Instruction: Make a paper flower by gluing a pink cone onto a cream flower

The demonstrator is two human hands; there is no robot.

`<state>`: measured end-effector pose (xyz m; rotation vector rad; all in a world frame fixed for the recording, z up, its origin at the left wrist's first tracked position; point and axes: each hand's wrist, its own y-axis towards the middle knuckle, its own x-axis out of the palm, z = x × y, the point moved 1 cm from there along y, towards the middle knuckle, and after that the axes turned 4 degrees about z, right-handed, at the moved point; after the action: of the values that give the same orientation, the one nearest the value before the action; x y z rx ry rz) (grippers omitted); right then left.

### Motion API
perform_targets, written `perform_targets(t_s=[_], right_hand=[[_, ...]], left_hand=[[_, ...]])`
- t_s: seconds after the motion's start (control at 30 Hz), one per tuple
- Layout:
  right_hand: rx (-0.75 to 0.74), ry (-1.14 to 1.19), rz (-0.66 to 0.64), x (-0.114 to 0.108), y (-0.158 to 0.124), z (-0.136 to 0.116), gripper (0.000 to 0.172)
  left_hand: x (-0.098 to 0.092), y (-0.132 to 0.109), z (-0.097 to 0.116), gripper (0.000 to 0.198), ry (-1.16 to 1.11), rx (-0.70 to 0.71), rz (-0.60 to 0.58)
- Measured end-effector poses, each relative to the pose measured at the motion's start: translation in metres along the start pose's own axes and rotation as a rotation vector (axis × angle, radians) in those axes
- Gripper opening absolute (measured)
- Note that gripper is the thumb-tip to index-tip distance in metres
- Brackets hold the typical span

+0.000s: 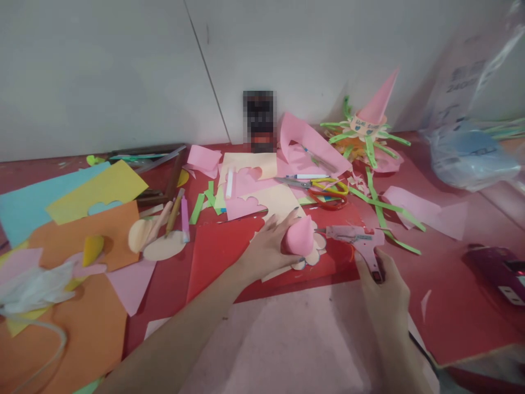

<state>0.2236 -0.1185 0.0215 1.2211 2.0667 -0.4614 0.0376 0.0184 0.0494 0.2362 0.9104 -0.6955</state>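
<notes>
My left hand [268, 249] has its thumb and fingers around a small pink paper cone [300, 236]. Beneath the cone is a cream paper flower [315, 256] with a dark-outlined scalloped edge, partly covered by the cone and my fingers. My right hand [383, 279] is wrapped around the handle of a pink glue gun [355, 235]. The gun's nozzle points left and comes close to the flower's right edge; whether it touches, I cannot tell. Under all this lies a red sheet [221, 251] on the red table.
Scissors [328, 189] with yellow and red handles lie beyond the hands among paper scraps. A finished pink cone figure [379, 104] with green strips stands back right. Orange sheets [82, 312] and markers [184, 219] are left. A plastic bag [471, 153] and a maroon power strip [496, 271] are right.
</notes>
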Motion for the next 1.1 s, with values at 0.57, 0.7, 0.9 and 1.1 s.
perform_targets(t_s=[0.57,0.7,0.9,1.1], right_hand=[[-0.197,-0.197,0.064,-0.002,-0.004,-0.001,0.051],[-0.171,-0.189,0.065,-0.004,-0.004,-0.005,0.051],[-0.009,-0.026,0.02,-0.003,0.001,0.001,0.057],[0.02,0.03,0.006,-0.004,0.004,0.004,0.059]], left_hand=[[0.002,0.004,-0.003,0.094,-0.075,0.01,0.063],[0.001,0.004,-0.002,0.093,-0.08,0.009,0.057],[0.006,0.003,-0.006,0.095,-0.08,0.01,0.09],[-0.001,0.0,-0.009,0.097,-0.136,0.037,0.063]])
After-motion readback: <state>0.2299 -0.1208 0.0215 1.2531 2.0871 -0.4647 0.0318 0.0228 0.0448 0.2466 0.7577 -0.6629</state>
